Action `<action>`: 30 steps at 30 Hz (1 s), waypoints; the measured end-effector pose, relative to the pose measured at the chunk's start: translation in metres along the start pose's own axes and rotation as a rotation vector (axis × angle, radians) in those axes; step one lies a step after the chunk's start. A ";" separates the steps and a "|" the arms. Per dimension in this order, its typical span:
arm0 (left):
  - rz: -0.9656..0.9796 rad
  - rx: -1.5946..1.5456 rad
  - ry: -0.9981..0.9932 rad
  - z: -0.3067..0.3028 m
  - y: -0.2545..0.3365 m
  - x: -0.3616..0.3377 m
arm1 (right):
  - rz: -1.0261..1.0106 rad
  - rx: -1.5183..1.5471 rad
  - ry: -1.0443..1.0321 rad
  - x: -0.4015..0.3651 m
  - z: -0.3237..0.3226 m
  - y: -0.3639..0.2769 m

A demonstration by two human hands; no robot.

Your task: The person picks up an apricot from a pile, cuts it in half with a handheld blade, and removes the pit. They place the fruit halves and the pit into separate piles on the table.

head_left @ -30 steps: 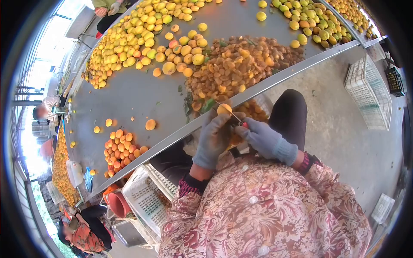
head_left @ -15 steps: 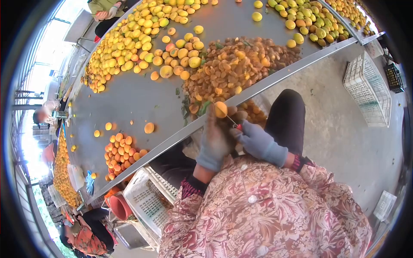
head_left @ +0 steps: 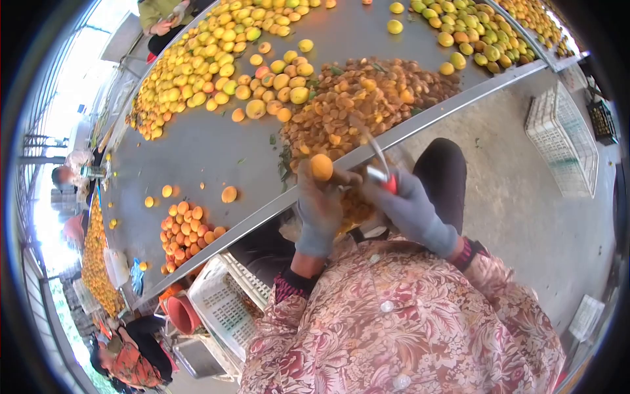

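Head view shows the gloved left hand pinching an apricot at frame centre, while the gloved right hand clenches a red-handled knife beside it.

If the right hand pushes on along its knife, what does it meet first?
Most likely the brown heap past the table rim; the knife in the right hand points up at it, though depth is unclear. The apricot in the left hand lies off that line.

Fruit-processing shed: long steel sorting table w/ apricot heaps, plastic crates.
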State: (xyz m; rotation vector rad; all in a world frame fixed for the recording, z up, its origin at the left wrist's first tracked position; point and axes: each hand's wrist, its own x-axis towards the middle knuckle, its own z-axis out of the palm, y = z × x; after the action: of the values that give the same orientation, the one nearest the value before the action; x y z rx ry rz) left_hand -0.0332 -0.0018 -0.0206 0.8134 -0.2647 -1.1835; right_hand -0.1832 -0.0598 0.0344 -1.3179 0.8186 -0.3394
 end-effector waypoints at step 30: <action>-0.243 -0.270 0.060 0.005 0.038 0.021 | -0.060 0.801 -0.330 0.058 0.017 0.007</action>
State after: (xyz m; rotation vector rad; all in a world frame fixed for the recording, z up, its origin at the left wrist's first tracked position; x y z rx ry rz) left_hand -0.0012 -0.0177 0.0044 0.6542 0.0456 -1.3843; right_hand -0.1332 -0.0838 0.0091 -0.6164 0.2987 -0.4248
